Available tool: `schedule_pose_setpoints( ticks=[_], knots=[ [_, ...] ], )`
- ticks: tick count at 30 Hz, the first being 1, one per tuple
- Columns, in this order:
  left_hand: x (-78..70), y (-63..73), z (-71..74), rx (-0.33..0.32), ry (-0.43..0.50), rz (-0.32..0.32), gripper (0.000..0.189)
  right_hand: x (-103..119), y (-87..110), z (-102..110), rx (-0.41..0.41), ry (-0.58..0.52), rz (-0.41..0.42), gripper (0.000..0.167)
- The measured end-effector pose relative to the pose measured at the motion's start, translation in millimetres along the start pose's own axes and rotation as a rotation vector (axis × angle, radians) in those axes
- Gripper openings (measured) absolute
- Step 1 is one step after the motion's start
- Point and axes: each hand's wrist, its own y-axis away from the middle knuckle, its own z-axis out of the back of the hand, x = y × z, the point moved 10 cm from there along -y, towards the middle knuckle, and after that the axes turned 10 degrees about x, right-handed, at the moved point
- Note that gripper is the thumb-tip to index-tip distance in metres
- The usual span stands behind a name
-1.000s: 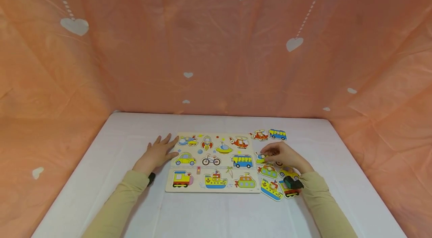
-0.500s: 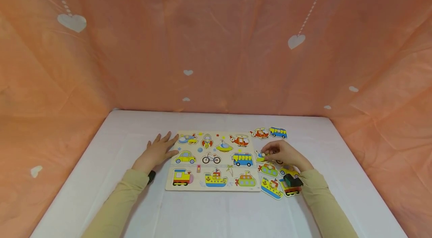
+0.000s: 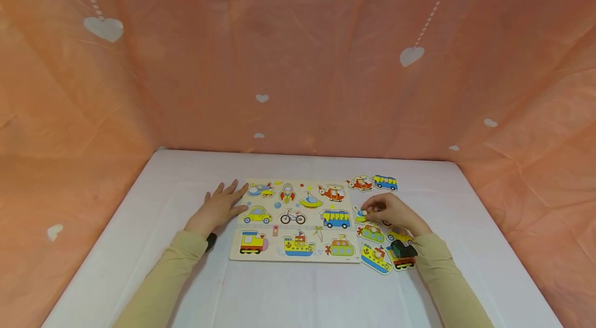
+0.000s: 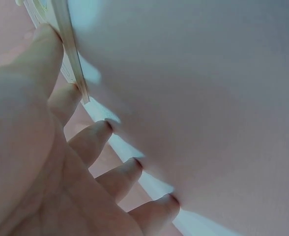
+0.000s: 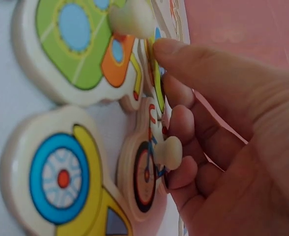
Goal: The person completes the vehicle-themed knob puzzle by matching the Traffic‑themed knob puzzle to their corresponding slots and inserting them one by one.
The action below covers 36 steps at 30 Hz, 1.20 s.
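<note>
A wooden puzzle board point(image 3: 274, 256) printed with vehicles lies on the table. My left hand point(image 3: 217, 210) is spread at its upper left corner; the left wrist view shows the thumb and index fingertip against the board's edge and the other fingertips on the table. Right of the board, my right hand point(image 3: 391, 213) pinches the UFO piece point(image 3: 359, 215) between thumb and fingers; its knob is hidden in the right wrist view. Its lower fingers are close to the knobbed bicycle piece point(image 5: 145, 172), which the hand partly covers in the head view. The submarine piece point(image 5: 75, 46) lies nearby.
The helicopter piece point(image 3: 360, 183) and bus piece point(image 3: 385, 182) lie at the back right. Below the right hand are the car piece point(image 3: 397, 234), boat piece point(image 3: 375, 258) and train piece point(image 3: 403, 263). Airplane point(image 3: 261, 190) and rocket point(image 3: 287, 194) pieces appear to sit in the board.
The head view has shifted slightly. My right hand stays at the UFO piece, whose position against the board is nearly the same. The left hand has kept its place on the board's corner.
</note>
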Motion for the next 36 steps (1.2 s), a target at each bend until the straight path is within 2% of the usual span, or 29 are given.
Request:
schedule_pose_setpoints(
  ticks=[13,21,29,36],
  knots=[
    [-0.1,1.6,-1.2,0.016,0.024,-0.001,0.071,-0.3,-1.0,0.1,0.003,-0.015,-0.037,0.017],
    [-1.0,4.1,1.2,0.005,0.032,0.012,0.068,4.4,-0.7,0.0,0.016,-0.013,-0.018,0.017],
    [-2.3,3.2,0.0,-0.003,0.031,0.003,0.068,1.9,0.1,1.5,-0.001,0.01,0.004,0.015],
    [0.1,2.1,-0.4,-0.004,0.025,0.007,0.068,-0.4,-1.1,5.2,-0.05,0.023,-0.003,0.013]
  ],
)
